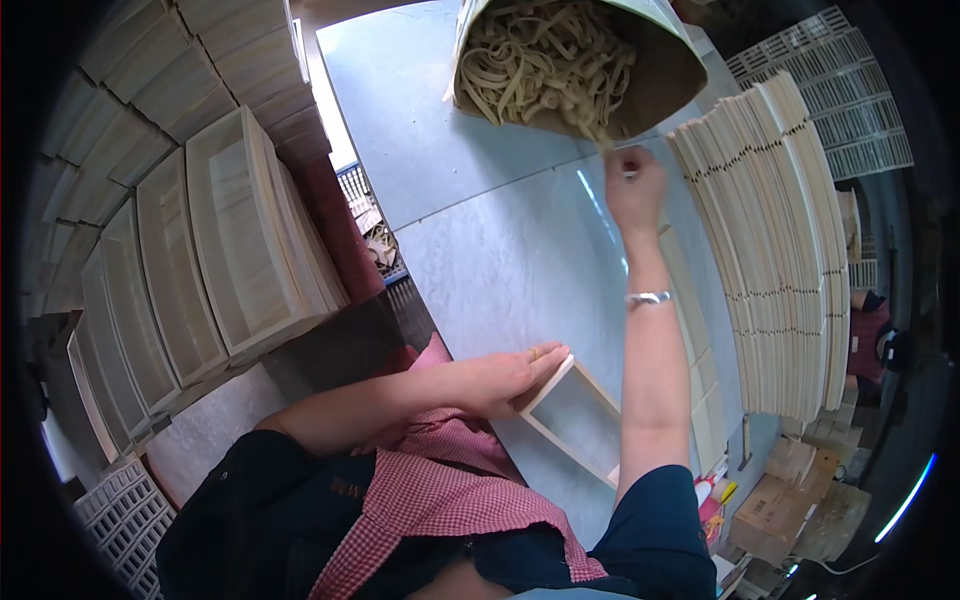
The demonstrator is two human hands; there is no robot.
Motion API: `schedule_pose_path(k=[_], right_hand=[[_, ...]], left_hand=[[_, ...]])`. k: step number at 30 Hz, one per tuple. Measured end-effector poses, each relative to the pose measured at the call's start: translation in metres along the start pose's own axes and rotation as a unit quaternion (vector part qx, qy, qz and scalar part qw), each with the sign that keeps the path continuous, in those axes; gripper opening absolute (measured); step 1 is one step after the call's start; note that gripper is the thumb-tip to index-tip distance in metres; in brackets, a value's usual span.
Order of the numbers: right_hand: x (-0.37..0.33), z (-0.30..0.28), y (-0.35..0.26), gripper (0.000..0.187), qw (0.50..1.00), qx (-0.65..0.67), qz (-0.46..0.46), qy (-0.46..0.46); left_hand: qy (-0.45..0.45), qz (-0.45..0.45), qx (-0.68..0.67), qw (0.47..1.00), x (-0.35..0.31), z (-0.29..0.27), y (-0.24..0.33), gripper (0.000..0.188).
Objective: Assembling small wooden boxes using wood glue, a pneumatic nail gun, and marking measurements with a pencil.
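Observation:
On the grey tabletop lies a thin rectangular wooden frame, partly hidden behind my right forearm. My left hand grips its near-left end, fingers laid along the short side. Farther off, my right hand is closed at the mouth of a large paper sack. Inside the sack is a tangled heap of pale, curled strips. One pale strip trails over the sack's lip to my right fingers, which appear pinched on it; the fingertips are partly hidden.
Tall stacks of thin wooden slats stand along the right side. To the left are piled wooden drawer-like boxes. A cardboard box sits at the lower right, and another person is at the far right.

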State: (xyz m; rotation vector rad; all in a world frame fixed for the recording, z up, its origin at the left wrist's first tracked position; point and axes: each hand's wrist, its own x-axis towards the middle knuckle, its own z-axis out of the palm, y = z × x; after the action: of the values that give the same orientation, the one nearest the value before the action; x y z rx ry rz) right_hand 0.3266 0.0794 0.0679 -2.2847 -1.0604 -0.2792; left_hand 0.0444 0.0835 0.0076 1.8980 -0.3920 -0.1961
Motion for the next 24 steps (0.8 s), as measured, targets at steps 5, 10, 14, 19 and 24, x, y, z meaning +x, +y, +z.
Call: schedule_pose_path(k=[5, 10, 14, 19, 24], right_hand=[[-0.023, -0.062, -0.035, 0.013, 0.977, 0.143, 0.064, 0.142], [-0.074, -0.097, -0.031, 0.016, 0.938, 0.274, 0.158, 0.139], [-0.135, -0.116, -0.015, 0.014, 0.903, 0.337, 0.215, 0.155], [-0.196, -0.12, -0.019, 0.008, 0.982, 0.111, 0.146, -0.048], [-0.219, -0.105, -0.051, 0.009, 0.972, 0.171, 0.086, -0.136]], left_hand=[[-0.031, -0.018, 0.001, 0.999, 0.002, -0.011, 0.011, 0.088], [0.005, 0.034, 0.069, 0.997, 0.004, -0.004, -0.001, 0.094], [0.003, 0.024, 0.09, 0.996, 0.002, -0.005, 0.006, 0.108], [-0.024, -0.084, 0.086, 0.992, 0.002, -0.01, 0.02, 0.11], [0.004, -0.074, 0.071, 0.995, -0.004, -0.006, 0.017, 0.11]])
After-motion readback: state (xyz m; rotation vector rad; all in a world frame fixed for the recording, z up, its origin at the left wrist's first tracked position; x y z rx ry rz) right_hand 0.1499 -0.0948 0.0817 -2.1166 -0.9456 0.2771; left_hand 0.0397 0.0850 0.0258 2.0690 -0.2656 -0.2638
